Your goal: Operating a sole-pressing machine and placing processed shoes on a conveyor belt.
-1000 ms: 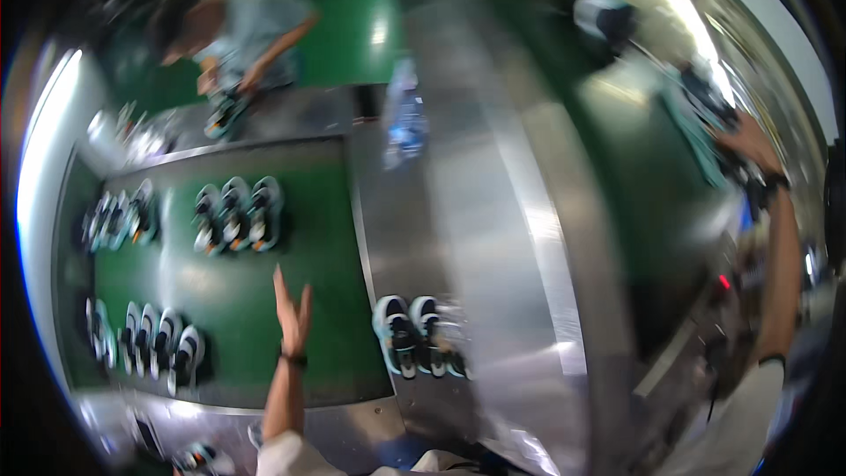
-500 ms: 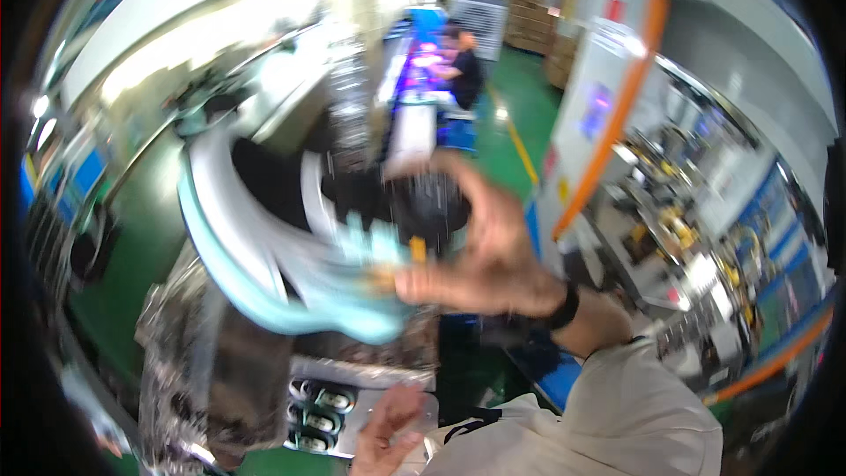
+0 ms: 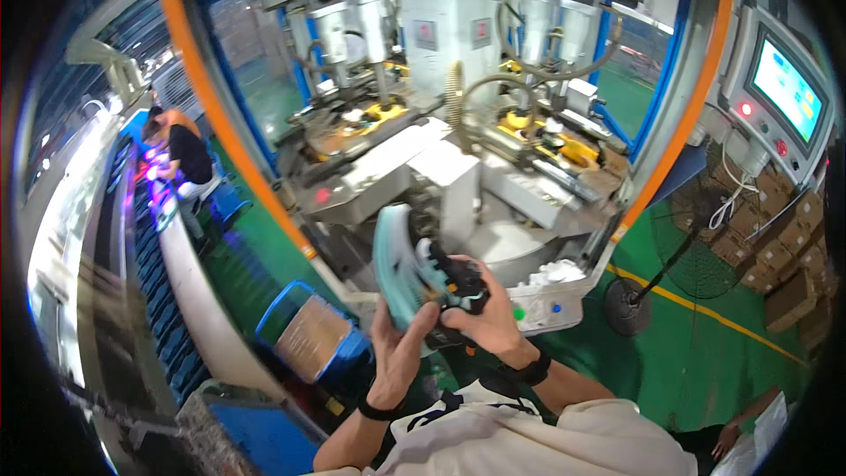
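A running shoe (image 3: pixel 407 260) with a pale turquoise and white sole and a black upper is held up in front of me, tilted on its side. My left hand (image 3: pixel 401 348) grips the sole from below, its thumb pressed against the side. Around the black upper, my right hand (image 3: pixel 493 322) has its fingers wrapped, with the thumb toward the left thumb. Both wrists carry black bands. Just beyond the shoe stands a large machine (image 3: pixel 441 172) with metal arms, hoses and yellow parts.
Orange-edged posts (image 3: pixel 233 128) frame the machine. A control screen (image 3: pixel 787 86) hangs at right, above a standing fan (image 3: pixel 627 304) and cardboard boxes (image 3: pixel 789 300). At left, a person (image 3: pixel 185 154) sits by a conveyor line (image 3: pixel 181 344). A blue cart (image 3: pixel 313 335) holds a brown box.
My view has swung right, from the line and shoe rack to the machine. The shoe, held by the right hand before, is now in both hands, the left having come up to it.
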Demonstrator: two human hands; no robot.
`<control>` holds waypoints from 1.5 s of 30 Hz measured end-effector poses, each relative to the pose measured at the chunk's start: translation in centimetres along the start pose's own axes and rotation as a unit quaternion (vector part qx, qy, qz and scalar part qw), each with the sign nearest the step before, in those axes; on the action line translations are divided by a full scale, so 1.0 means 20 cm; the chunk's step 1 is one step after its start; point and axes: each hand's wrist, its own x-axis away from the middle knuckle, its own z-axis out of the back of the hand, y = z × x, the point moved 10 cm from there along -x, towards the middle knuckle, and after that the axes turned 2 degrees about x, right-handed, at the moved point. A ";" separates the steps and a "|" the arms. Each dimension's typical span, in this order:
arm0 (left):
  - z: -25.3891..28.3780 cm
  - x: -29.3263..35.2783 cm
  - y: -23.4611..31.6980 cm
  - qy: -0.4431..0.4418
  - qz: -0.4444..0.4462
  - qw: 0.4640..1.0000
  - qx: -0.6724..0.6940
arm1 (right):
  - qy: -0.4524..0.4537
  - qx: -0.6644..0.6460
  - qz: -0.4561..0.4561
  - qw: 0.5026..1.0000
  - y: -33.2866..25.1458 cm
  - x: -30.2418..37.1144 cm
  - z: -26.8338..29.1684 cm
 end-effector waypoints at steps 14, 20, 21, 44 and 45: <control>-1.31 -1.86 -1.29 -0.089 0.073 0.973 -0.202 | 0.403 0.184 -0.017 0.896 0.00 -0.29 1.93; -1.12 -2.23 -1.73 0.066 0.257 0.895 -0.359 | 0.427 0.267 -0.062 0.862 -0.06 -0.38 1.98; -1.07 -2.26 -1.76 0.067 0.283 0.871 -0.395 | 0.408 0.317 -0.086 0.852 -0.06 -0.44 1.98; 0.16 -0.30 -0.18 0.012 0.389 0.921 0.018 | 0.163 0.657 -0.164 0.718 1.48 -2.11 0.93; 0.22 -0.23 -0.20 0.101 0.365 0.924 0.058 | 0.162 0.662 -0.174 0.711 1.50 -2.12 0.96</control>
